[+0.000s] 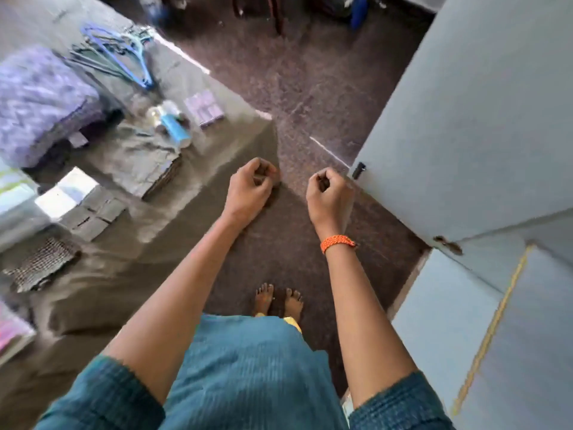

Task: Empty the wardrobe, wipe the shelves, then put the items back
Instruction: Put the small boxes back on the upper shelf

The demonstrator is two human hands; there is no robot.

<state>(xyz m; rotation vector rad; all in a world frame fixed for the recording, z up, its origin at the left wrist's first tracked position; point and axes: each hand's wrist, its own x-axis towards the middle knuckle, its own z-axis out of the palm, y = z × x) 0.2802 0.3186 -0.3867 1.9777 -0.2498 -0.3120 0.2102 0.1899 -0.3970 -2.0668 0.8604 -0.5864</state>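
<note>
- At the far left we saw a bed (173, 193) under a grey-brown cover, carrying things taken out of the wardrobe.
- A folded purple patterned blanket (40, 103) lay at its far left, and beyond it a bundle of blue and grey hangers (121, 57).
- Nearer the bed's corner lay a blue tube (175, 128) among small bottles, a small lilac box (204, 108) just beside them, and a stack of folded grey cloth (148, 169) in front of them.
- Closer to us lay flat grey packets (93, 214) and a dark net-like piece (43, 263).
- Our left hand (251, 189) hung over the bed's corner, its fingers curled in toward the palm; we saw nothing held in it.
- Below, our bare feet (279, 301) stood on the dark speckled floor (310, 88), under a teal tunic (248, 367).
- Our right hand (330, 193) was likewise curled with nothing visible in it, an orange thread band (338, 242) on its wrist.
- At the right stood the pale blue wardrobe door (480, 119), swung open, a small dark latch (358, 170) at its edge just beside the right hand.
- Below the door, the pale blue wardrobe body (449, 321) showed a yellow strip; we could not see its shelves.
</note>
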